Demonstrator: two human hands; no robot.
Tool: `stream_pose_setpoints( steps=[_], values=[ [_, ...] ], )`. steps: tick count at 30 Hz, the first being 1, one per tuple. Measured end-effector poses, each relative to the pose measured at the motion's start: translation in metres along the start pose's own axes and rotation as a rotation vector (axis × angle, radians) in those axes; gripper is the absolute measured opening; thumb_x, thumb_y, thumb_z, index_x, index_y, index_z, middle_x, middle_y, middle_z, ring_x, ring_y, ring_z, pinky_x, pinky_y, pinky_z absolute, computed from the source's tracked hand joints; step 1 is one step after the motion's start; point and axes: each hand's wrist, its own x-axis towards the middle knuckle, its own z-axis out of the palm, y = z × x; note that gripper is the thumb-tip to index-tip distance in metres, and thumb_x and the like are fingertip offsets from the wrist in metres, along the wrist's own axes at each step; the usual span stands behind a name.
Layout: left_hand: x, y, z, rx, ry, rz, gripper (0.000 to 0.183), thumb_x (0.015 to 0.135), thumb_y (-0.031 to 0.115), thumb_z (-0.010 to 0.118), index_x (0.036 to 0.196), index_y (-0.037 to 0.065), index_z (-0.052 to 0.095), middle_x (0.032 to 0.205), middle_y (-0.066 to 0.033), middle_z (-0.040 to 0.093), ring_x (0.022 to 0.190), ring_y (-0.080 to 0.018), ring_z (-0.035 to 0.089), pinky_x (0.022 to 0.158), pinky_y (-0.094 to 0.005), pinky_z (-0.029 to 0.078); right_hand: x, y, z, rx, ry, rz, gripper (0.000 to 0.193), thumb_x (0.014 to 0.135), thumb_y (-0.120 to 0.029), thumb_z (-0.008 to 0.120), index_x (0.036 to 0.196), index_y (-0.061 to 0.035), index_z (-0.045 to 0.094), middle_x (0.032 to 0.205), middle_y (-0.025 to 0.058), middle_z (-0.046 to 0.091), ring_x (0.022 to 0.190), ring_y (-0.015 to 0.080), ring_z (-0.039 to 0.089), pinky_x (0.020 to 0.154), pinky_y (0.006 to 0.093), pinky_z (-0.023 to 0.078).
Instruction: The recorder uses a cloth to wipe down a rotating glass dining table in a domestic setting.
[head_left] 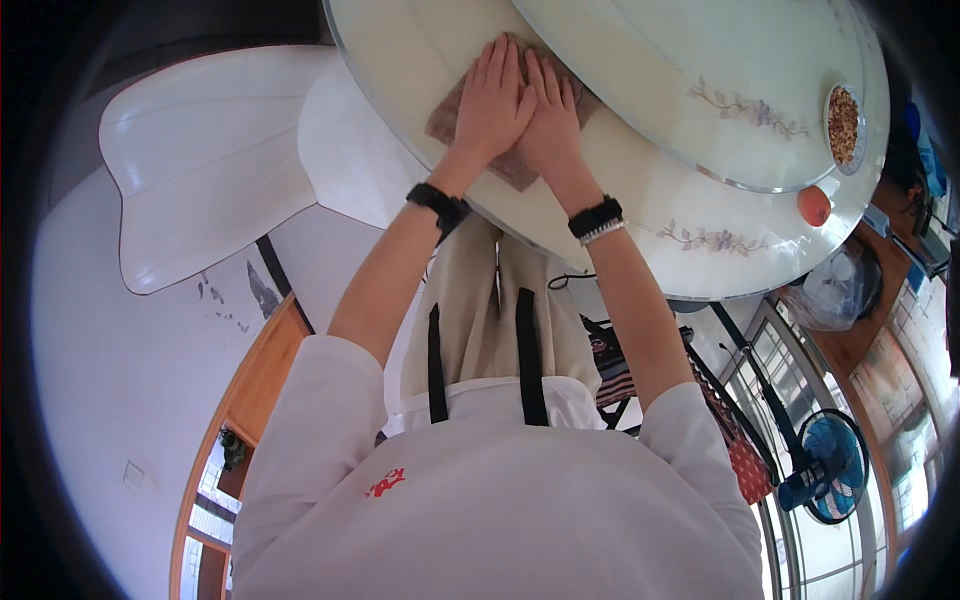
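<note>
A brown cloth (515, 172) lies spread on the cream round table (400, 75), close to its near edge. Both my hands rest flat on it, side by side, with the thumbs close together. My left hand (490, 108) has its fingers stretched out toward the far side. Beside it, my right hand (550, 122) also lies with fingers extended, partly covering the cloth. Just past the fingertips, the cloth reaches the rim of the raised round turntable (660, 90). Neither hand grips the cloth.
A bowl of nuts or grains (845, 125) sits at the turntable's right edge. Near it on the table is a round reddish fruit (814, 206). A white chair (210, 150) stands at left; a blue fan (835, 465) and a plastic-bagged bin (840, 285) are at right.
</note>
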Motion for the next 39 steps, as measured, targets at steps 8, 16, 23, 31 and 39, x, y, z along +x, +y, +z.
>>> stream_pose_setpoints(
  steps=[8, 16, 23, 31, 39],
  values=[
    [-0.049, 0.036, -0.016, -0.033, -0.194, -0.085, 0.058, 0.084, 0.029, 0.041, 0.130, -0.005, 0.030, 0.139, -0.0208, 0.024, 0.129, -0.0353, 0.023, 0.105, -0.0446, 0.020, -0.057, -0.017, -0.020, 0.119, -0.116, 0.075, 0.056, 0.083, -0.027, 0.043, 0.134, -0.0076, 0.032, 0.142, 0.0124, 0.022, 0.131, 0.0287, 0.020, 0.103, 0.0470, 0.022],
    [-0.037, 0.032, -0.016, -0.027, -0.188, -0.072, 0.058, 0.084, 0.028, 0.041, 0.130, -0.005, 0.030, 0.140, -0.0197, 0.022, 0.129, -0.0345, 0.023, 0.105, -0.0454, 0.020, -0.045, -0.018, -0.021, 0.136, -0.107, 0.095, 0.057, 0.083, -0.027, 0.043, 0.135, -0.0072, 0.030, 0.142, 0.0119, 0.023, 0.131, 0.0287, 0.021, 0.103, 0.0458, 0.022],
    [0.005, 0.007, -0.008, 0.080, -0.092, -0.050, 0.057, 0.085, 0.033, 0.038, 0.128, -0.005, 0.035, 0.138, -0.0197, 0.028, 0.128, -0.0326, 0.025, 0.104, -0.0463, 0.022, 0.005, -0.003, -0.014, 0.182, 0.027, -0.002, 0.057, 0.082, -0.025, 0.045, 0.133, -0.0038, 0.031, 0.139, 0.0122, 0.028, 0.128, 0.0296, 0.025, 0.102, 0.0466, 0.023],
    [0.056, -0.021, -0.003, 0.097, 0.000, 0.019, 0.060, 0.085, 0.036, 0.038, 0.130, -0.003, 0.031, 0.138, -0.0195, 0.027, 0.128, -0.0334, 0.026, 0.103, -0.0479, 0.022, 0.049, 0.005, -0.001, 0.250, 0.029, 0.057, 0.061, 0.079, -0.029, 0.051, 0.132, -0.0056, 0.032, 0.137, 0.0126, 0.032, 0.125, 0.0284, 0.031, 0.102, 0.0407, 0.026],
    [0.077, -0.023, -0.008, 0.268, -0.162, 0.054, 0.063, 0.090, 0.042, 0.031, 0.129, -0.007, 0.030, 0.136, -0.0255, 0.027, 0.127, -0.0360, 0.025, 0.105, -0.0461, 0.019, 0.071, 0.018, 0.024, 0.106, 0.061, 0.049, 0.048, 0.081, -0.034, 0.049, 0.121, -0.0088, 0.047, 0.121, 0.0138, 0.047, 0.114, 0.0271, 0.042, 0.097, 0.0402, 0.032]
  ],
)
